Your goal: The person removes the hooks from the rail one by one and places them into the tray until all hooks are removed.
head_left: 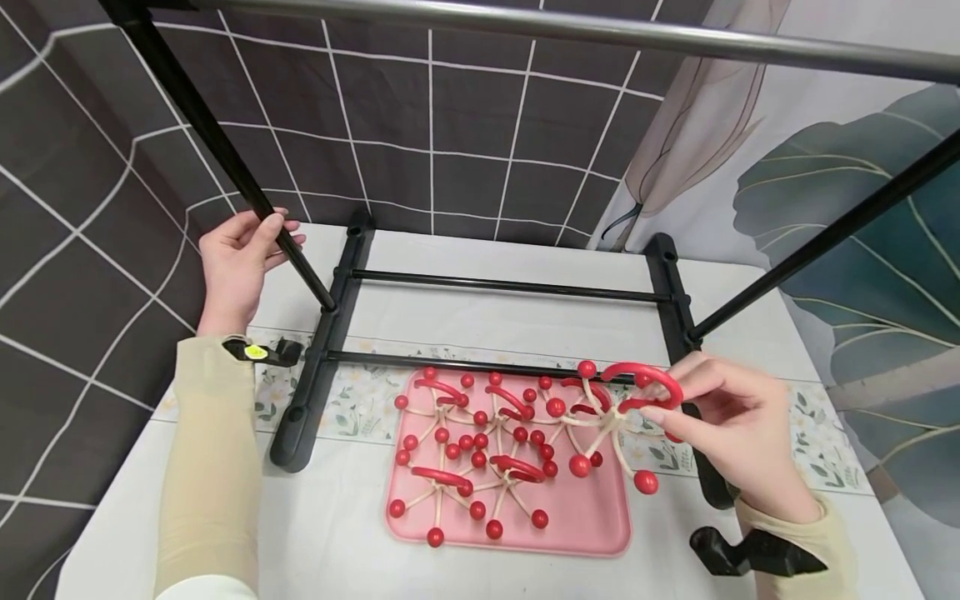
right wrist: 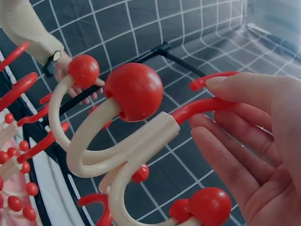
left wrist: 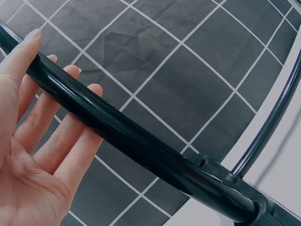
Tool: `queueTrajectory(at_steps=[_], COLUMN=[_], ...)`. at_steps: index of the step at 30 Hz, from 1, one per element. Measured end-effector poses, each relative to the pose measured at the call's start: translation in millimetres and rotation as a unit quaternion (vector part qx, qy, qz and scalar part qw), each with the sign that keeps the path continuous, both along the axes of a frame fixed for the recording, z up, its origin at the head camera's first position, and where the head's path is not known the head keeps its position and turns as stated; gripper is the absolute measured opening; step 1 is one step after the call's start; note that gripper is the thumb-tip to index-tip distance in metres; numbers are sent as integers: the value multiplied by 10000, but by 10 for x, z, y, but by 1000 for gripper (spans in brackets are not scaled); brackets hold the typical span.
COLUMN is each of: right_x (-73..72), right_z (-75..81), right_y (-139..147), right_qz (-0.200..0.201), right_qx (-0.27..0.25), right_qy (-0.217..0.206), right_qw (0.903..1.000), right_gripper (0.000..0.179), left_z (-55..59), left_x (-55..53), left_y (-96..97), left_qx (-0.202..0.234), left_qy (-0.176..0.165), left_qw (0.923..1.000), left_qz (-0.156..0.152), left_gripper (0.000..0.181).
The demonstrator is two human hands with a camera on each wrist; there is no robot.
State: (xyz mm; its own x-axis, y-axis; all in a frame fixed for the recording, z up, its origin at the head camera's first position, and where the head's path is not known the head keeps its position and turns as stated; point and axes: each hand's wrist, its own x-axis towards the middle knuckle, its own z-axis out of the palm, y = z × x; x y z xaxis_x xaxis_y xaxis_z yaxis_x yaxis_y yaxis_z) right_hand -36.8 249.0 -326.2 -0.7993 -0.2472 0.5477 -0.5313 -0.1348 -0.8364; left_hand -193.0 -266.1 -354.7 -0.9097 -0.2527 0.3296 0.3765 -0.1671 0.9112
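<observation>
My left hand (head_left: 234, 262) holds the slanting black pole (left wrist: 127, 134) of a metal rack, thumb on one side and fingers on the other. My right hand (head_left: 738, 417) pinches the red curved hook (head_left: 647, 372) of a multi-arm hanger hook between thumb and fingers. Cream arms (right wrist: 160, 129) spread from that hook, each tipped with a red ball (right wrist: 136, 92). It hangs at the right end of a pink tray (head_left: 592, 525), above the table. On the tray lie several similar hanger hooks (head_left: 442, 477), their red hooks uppermost and their arms crowded together.
The rack's silver top bar (head_left: 525, 23) crosses above. Its black feet (head_left: 306, 408) stand on the white table (head_left: 330, 517), joined by two low crossbars (head_left: 510, 287). A dark checked cloth (head_left: 390, 108) hangs behind, with a patterned curtain (head_left: 847, 225) at the right.
</observation>
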Motion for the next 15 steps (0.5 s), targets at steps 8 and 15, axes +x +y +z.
queueTrajectory(at_steps=[8, 15], right_x=[125, 161], right_z=[-198, -504], right_y=[118, 140], right_qz=[580, 864], right_qx=[258, 419], right_qy=[-206, -592], right_qw=[9978, 9936], right_gripper=[35, 41], left_z=[5, 6], left_x=[-2, -1], left_y=[5, -5], left_qx=[3, 58], left_qy=[-6, -23], left_qw=[10000, 10000], left_qz=[9, 6], left_gripper=[29, 29])
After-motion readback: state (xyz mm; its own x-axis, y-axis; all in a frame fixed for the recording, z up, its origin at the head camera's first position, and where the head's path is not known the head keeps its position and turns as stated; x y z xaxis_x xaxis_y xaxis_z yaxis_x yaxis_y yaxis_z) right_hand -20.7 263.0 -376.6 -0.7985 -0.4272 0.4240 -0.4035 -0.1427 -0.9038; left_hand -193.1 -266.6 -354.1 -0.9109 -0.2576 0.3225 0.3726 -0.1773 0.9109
